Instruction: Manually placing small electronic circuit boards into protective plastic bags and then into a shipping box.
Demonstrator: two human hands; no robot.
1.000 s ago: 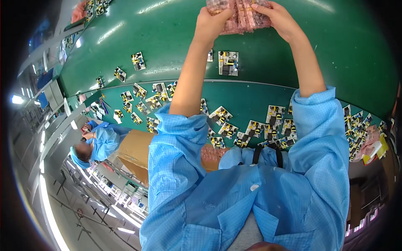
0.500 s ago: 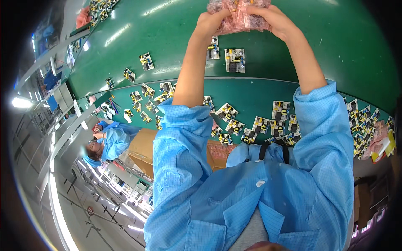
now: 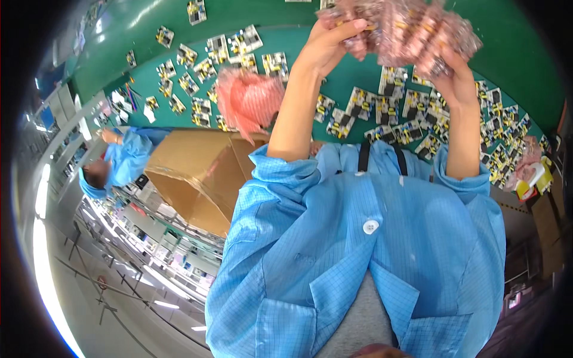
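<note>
Both my hands are raised over the far part of the green bench, holding a crumpled bundle of pink bubble wrap [image 3: 406, 33]. Bits of circuit board show through the clear pink plastic. At the bundle's left end, my left hand [image 3: 331, 48] grips with its thumb on top. My right hand [image 3: 456, 80] is closed around the bundle's lower right side, its fingertips partly hidden by the wrap. Below and around the bundle lie loose circuit boards [image 3: 364, 102] with yellow and black parts. A separate pink bubble-wrap piece [image 3: 250, 98] lies left of my left forearm.
More circuit boards [image 3: 167, 71] spread across the left of the green bench [image 3: 310, 65], and others crowd its right end. An open cardboard box [image 3: 197, 158] stands at the near left. Beyond it is a co-worker in a blue sleeve [image 3: 128, 155]. Pens [image 3: 131, 95] lie at the far left.
The bundle is nearer and further right, with my hands wider apart. A pink bubble-wrap piece now shows on the left. The view has shifted, revealing more of the cardboard box.
</note>
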